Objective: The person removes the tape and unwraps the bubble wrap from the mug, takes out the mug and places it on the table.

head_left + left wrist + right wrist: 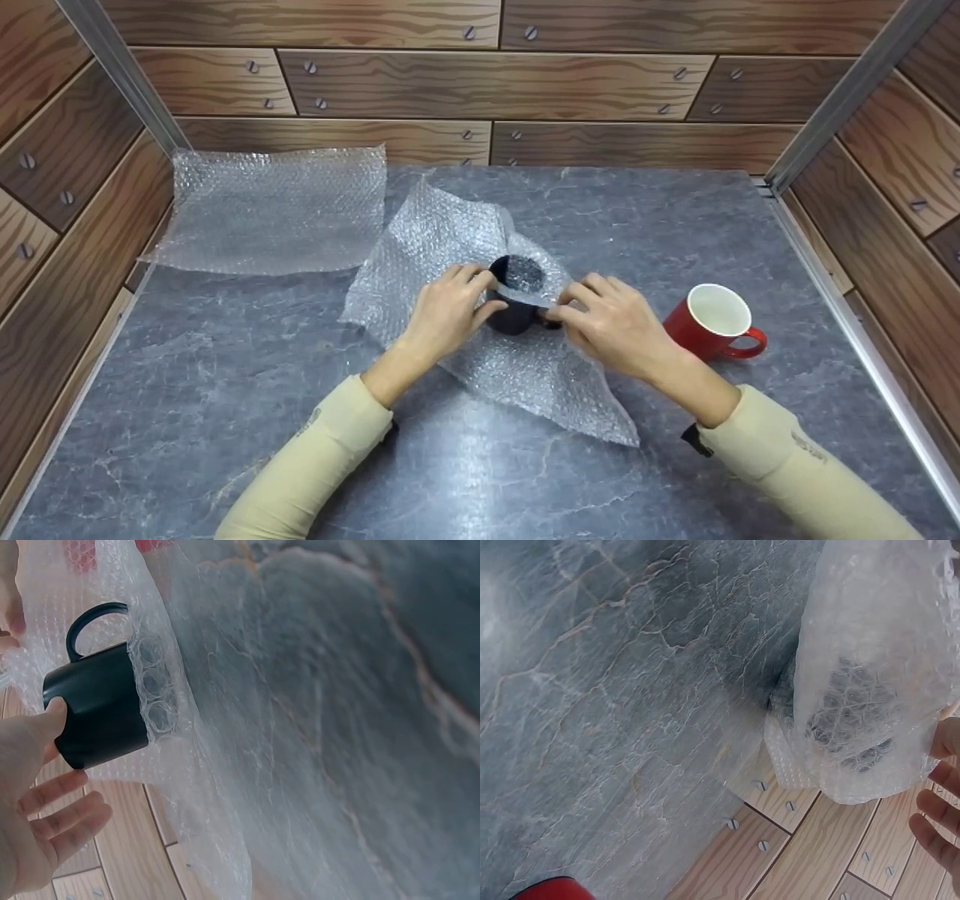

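Observation:
A black mug [511, 318] stands upright on a sheet of bubble wrap [450, 229] in the middle of the table. Part of the sheet rises at the mug's right and back, and some shows within its mouth. My left hand [450, 307] grips the mug at its rim; in the left wrist view the thumb [55, 716] lies against the dark wall and the other fingers are spread. At the mug's handle side, my right hand [611, 319] pinches the edge of the bubble wrap. Through the wrap [885, 637] the right wrist view shows the mug dimly.
To the right of my right hand stands a red mug [694, 334] with a white inside, its handle pointing right. Another bubble wrap sheet [277, 214] lies flat at the back left of the grey marbled table [225, 390]. Wood-patterned panels [495, 82] wall the table at back and sides.

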Available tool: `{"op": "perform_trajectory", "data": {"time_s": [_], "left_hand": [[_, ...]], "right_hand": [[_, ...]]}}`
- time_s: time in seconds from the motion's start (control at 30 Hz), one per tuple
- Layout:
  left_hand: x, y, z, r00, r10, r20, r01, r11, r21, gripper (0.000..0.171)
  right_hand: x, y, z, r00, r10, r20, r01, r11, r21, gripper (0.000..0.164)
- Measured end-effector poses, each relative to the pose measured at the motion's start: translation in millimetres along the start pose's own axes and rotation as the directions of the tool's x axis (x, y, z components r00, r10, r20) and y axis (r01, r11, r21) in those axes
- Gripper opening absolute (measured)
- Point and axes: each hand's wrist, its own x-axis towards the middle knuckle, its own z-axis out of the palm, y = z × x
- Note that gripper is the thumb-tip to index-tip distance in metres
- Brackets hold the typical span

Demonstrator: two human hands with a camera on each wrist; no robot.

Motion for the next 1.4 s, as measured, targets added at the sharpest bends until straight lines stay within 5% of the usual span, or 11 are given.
{"op": "perform_trajectory", "data": {"time_s": [0.53,1.4], "left_hand": [[-1.1,-1.4,0.1,0.999,0.021,-0.037,-0.021,1.000,0.004,0.034],[-0.6,0.3,-0.7,1.000,0.013,-0.016,-0.012,1.000,0.009,0.031]], "right_hand": [[-8.8,5.5,-11.1,0.979,0.192,-0.069,-0.192,0.981,0.005,0.022],[-39.4,31.5,-23.7,0.927,0.359,0.106,-0.345,0.929,-0.132,0.033]]}}
